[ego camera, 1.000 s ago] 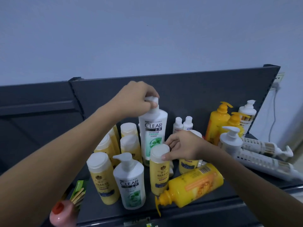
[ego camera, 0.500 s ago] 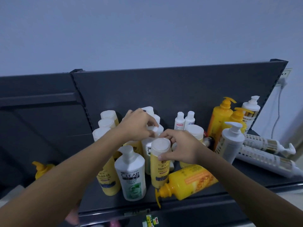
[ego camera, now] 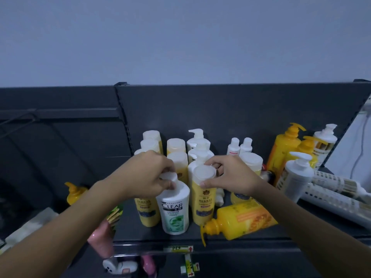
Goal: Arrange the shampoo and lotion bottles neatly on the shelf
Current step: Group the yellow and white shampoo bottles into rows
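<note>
On the dark shelf (ego camera: 140, 235), my left hand (ego camera: 148, 175) grips the pump top of the front white CLEAR bottle (ego camera: 175, 209). Beside it, my right hand (ego camera: 230, 177) holds the white cap of a yellow HERBAL bottle (ego camera: 203, 203). Behind them stand rows of yellow white-capped bottles (ego camera: 176, 146) and white CLEAR pump bottles (ego camera: 197, 137). A yellow pump bottle (ego camera: 241, 221) lies on its side at the front right. Two small white bottles (ego camera: 240, 146) stand at the back.
At the right stand yellow pump bottles (ego camera: 285, 145) and a white pump bottle (ego camera: 297, 173); patterned white bottles (ego camera: 337, 199) lie flat beyond them. A pink bottle (ego camera: 101, 239) sits below the shelf's left front corner. Another yellow pump bottle (ego camera: 75, 192) is lower left.
My left hand set the tall CLEAR bottle down in the back row and moved forward onto the front CLEAR bottle's pump. My right hand stayed on the HERBAL bottle's cap.
</note>
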`<control>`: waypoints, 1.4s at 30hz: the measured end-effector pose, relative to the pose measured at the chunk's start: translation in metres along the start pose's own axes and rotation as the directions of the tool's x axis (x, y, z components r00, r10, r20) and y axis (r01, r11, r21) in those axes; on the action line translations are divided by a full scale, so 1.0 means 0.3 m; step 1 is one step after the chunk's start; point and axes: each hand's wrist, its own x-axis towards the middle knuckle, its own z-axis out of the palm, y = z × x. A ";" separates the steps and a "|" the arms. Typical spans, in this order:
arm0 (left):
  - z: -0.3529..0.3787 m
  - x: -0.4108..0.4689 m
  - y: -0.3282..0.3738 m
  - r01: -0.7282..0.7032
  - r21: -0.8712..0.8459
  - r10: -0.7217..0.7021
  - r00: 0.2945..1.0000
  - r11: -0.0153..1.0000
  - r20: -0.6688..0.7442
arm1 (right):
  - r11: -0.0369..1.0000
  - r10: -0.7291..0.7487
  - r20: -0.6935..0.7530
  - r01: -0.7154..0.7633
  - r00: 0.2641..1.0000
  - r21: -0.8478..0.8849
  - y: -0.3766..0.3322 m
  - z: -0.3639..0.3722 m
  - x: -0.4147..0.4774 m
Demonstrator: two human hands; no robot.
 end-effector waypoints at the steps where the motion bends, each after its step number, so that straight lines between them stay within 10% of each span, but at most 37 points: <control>1: -0.012 -0.023 -0.002 -0.006 -0.010 0.006 1.000 1.000 -0.018 | 1.000 0.001 -0.009 -0.001 1.000 -0.001 -0.007 0.012 0.003; 17: -0.283 -0.171 0.102 -0.121 -0.165 0.059 0.938 0.979 -0.341 | 1.000 -0.003 -0.029 0.003 1.000 0.003 -0.132 0.125 0.016; 25: -0.236 -0.003 0.230 -0.173 -0.125 0.113 0.916 0.977 -0.385 | 0.994 0.047 -0.450 0.003 0.892 0.111 0.033 -0.216 -0.125; 32: -0.104 0.127 0.252 -0.095 -0.086 0.070 0.964 0.992 -0.256 | 0.999 0.017 -0.544 0.005 0.839 0.039 0.127 -0.301 -0.157; 42: 0.086 0.159 0.199 -0.030 -0.061 0.023 0.992 0.998 -0.123 | 0.907 0.095 -0.209 -0.172 0.973 -0.385 0.205 -0.254 -0.045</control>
